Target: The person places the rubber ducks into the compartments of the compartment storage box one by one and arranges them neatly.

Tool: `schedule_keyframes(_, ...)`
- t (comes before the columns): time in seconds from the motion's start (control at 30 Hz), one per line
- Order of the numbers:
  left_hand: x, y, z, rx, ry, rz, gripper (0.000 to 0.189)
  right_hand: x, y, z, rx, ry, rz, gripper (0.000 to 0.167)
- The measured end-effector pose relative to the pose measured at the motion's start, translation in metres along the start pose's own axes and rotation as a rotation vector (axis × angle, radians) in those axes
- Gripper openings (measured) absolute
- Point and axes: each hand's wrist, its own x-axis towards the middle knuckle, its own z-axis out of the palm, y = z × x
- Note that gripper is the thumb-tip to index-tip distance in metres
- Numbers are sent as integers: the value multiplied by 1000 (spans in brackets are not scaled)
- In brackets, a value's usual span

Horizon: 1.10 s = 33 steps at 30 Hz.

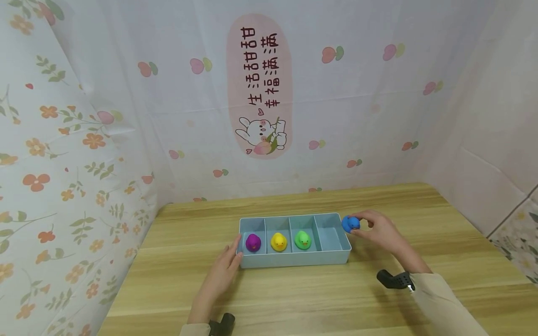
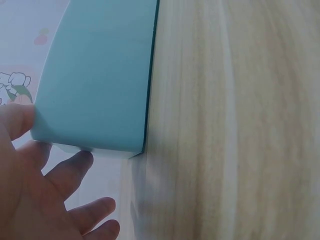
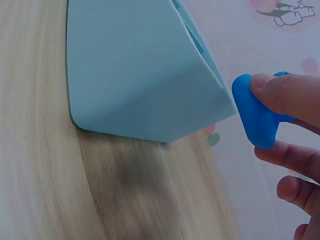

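Observation:
A blue rubber duck (image 1: 350,224) is pinched between the thumb and fingers of my right hand (image 1: 381,231). That hand holds it up beside the right end of a pale blue divided box (image 1: 294,259), close to the rim. In the right wrist view the duck (image 3: 256,112) hangs just off the box's upper corner. My left hand (image 1: 220,273) touches the box's left end, fingers extended and thumb at the front corner. From left to right, a purple duck (image 1: 253,242), a yellow duck (image 1: 279,241) and a green duck (image 1: 302,240) each occupy a compartment; the rightmost compartment (image 1: 329,233) holds nothing.
The box stands on a wood-grain table (image 1: 294,298). Behind the table hangs a pale printed cloth (image 1: 189,140), with a flowered cloth (image 1: 63,186) at the left. Each wrist carries a black strap device, such as the right one (image 1: 395,280).

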Motion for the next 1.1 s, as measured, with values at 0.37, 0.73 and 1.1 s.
schedule_keyframes(0.37, 0, 1, -1, -11, -9, -15, 50, 5, -10, 6, 44, -11, 6, 37)
schedule_keyframes(0.73, 0, 0, 0, -9, -10, -10, 50, 10, -18, 14, 67, -9, -12, 37)
schedule_keyframes(1.1, 0, 1, -1, 3, -8, -13, 50, 16, -23, 22, 93, -49, -20, 36)
